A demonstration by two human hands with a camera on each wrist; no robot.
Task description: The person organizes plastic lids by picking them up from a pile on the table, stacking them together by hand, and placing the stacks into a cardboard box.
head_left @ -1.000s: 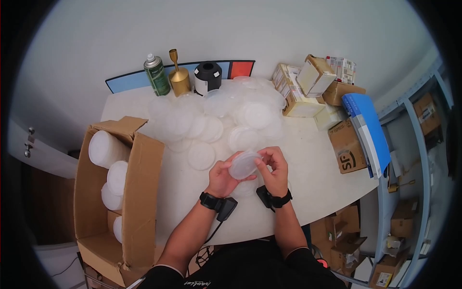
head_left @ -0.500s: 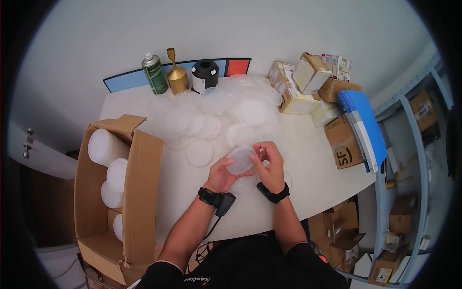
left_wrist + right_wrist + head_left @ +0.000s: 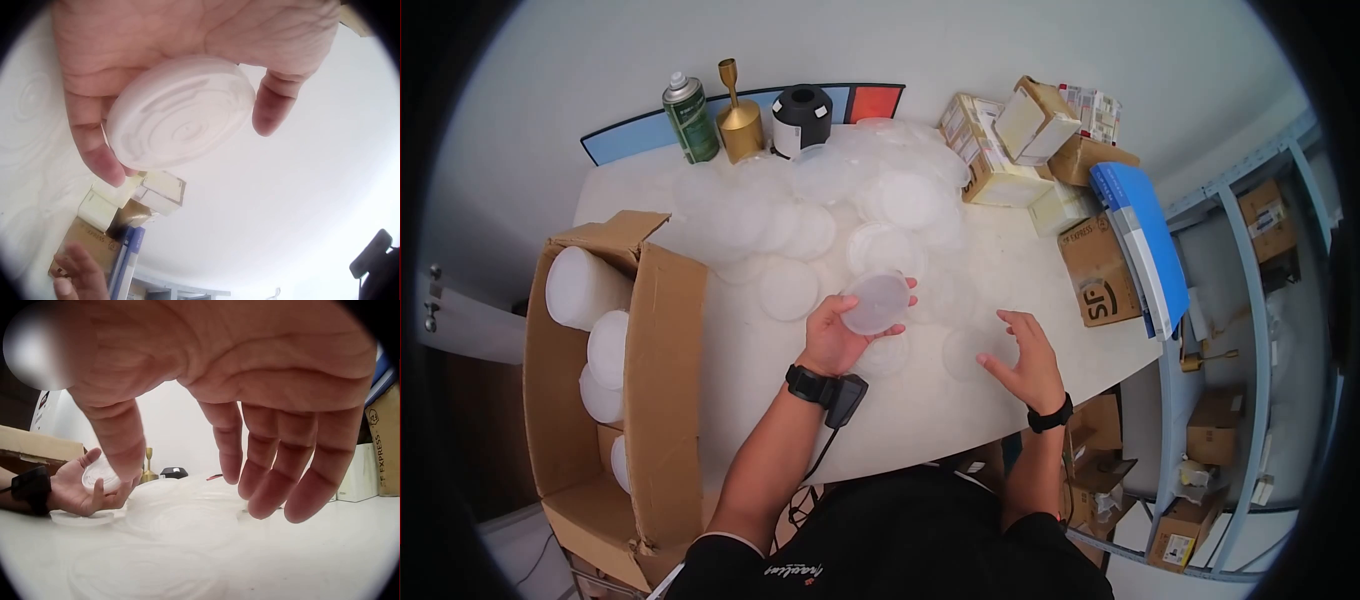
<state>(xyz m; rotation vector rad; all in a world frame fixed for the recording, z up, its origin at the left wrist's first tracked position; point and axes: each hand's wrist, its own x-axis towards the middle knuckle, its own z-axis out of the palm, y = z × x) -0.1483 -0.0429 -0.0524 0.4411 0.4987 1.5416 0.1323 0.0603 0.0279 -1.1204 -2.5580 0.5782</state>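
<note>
Beyond the fingers gripping a translucent lid [image 3: 877, 304], loose discs [image 3: 790, 225] crowd the table [image 3: 1022, 262].

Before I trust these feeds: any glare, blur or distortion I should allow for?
Head view: fisheye bending, black corners, pale lids blending together; left wrist: washed-out wall behind the held lid; right wrist: blurred bright patch upper left, nearest lids faint against the table.
</note>
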